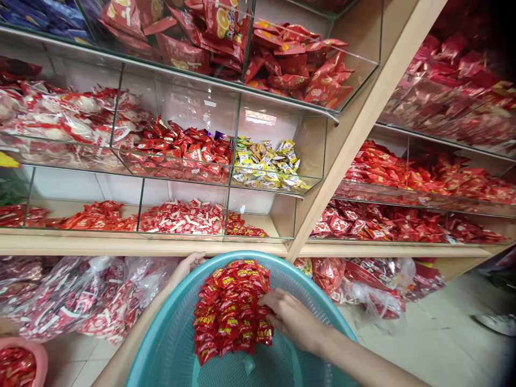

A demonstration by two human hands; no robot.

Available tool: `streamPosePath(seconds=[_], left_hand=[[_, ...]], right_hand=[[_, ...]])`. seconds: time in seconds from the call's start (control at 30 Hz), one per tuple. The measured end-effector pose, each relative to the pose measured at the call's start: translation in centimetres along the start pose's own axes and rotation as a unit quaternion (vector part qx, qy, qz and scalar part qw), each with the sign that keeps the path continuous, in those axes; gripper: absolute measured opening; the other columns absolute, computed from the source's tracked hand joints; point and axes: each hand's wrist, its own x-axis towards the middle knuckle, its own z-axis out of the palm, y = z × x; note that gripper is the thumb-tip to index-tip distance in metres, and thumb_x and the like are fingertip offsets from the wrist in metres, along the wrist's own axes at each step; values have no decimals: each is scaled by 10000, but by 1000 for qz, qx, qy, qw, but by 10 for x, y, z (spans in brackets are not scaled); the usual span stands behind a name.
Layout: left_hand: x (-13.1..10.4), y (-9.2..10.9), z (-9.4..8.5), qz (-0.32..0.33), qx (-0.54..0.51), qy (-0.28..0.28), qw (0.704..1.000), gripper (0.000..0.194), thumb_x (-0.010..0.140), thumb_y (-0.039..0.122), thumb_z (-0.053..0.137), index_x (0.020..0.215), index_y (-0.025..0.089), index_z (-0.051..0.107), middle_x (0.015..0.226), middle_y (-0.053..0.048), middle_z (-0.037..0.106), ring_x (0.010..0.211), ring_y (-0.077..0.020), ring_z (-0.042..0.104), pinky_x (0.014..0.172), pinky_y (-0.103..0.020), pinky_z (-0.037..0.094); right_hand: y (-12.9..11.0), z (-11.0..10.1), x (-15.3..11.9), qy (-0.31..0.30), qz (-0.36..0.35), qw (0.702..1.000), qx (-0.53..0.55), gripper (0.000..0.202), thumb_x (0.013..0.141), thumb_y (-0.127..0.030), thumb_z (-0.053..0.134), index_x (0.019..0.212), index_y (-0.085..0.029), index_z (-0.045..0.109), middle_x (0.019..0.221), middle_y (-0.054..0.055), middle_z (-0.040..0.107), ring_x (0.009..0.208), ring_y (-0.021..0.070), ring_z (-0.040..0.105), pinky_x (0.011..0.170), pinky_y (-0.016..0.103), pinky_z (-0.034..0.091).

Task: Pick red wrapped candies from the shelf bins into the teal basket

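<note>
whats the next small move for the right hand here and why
Probably curl the right hand around a few of the red packets and gather them: it sits against the right edge of their pile, inside the teal basket. The left hand is at the basket's far rim, so it could perhaps steady it meanwhile.

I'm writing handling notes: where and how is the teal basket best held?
Probably by the rim, from left and right, since it curves round to opposite sides. The left hand is beside it; the right hand is inside, at the red packets.
</note>
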Motion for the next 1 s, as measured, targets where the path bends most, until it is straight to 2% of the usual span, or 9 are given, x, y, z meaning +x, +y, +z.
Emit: streamPosePath(seconds=[0.27,0.37,0.5,0.6,0.67,0.7,0.8,0.9,1.0], left_hand=[[3,-3,-2,23,15,-17,999,256,688,310,534,558,102,607,492,-54,626,406,-127,535,439,-202,401],[3,-4,-3,27,26,-8,999,267,679,328,546,548,103,603,493,-52,625,403,-123,528,432,-198,391],[2,-3,-2,36,25,17,999,255,659,345,579,559,112,602,489,-30,618,411,-116,524,444,-193,388],[3,-4,-1,40,30,20,999,262,666,349,570,560,112,603,481,-25,611,407,-110,517,443,-191,388],[4,-4,-2,43,35,21,998,271,675,350,557,558,109,602,470,-24,604,395,-107,508,430,-190,383],[5,-5,-2,43,35,23,998,267,677,346,557,557,110,600,469,-23,602,393,-105,507,426,-188,382],[7,-5,-5,40,30,32,998,249,670,336,572,555,116,592,463,-15,595,392,-104,508,423,-186,387],[13,-6,-11,35,28,27,999,249,667,335,578,562,110,596,474,-26,603,402,-110,515,429,-189,396],[19,-8,-17,31,29,13,999,259,663,343,579,592,96,612,505,-46,619,426,-120,530,440,-192,406]], right_hand=[[0,14,3,-8,7,997,-79,152,754,-93,451,862,-191,492,920,37,545,823,161,518,727,269,415],[-3,11,4,-9,22,995,-95,155,737,-115,499,871,-190,483,949,44,528,776,162,529,660,263,424],[-2,-21,20,64,-9,995,-70,120,787,-266,503,883,-198,476,899,34,524,777,158,519,669,263,411],[11,-60,54,163,-2,986,-44,122,838,-281,407,898,-195,470,864,35,525,733,133,509,667,245,392],[26,-83,84,198,37,978,-59,126,836,-251,392,907,-185,472,881,43,532,726,122,505,670,232,380],[35,-91,99,188,76,977,-72,127,822,-237,408,908,-179,481,876,44,542,740,124,506,672,227,374],[59,-102,134,66,200,975,-75,119,750,-236,496,826,-157,542,808,48,575,718,131,514,606,208,365],[73,-97,153,-23,235,970,-54,145,632,-281,619,649,-143,578,638,22,571,573,115,492,481,196,337],[79,-90,160,-62,244,967,-41,165,585,-287,650,606,-133,593,574,4,552,509,96,455,428,190,308]])
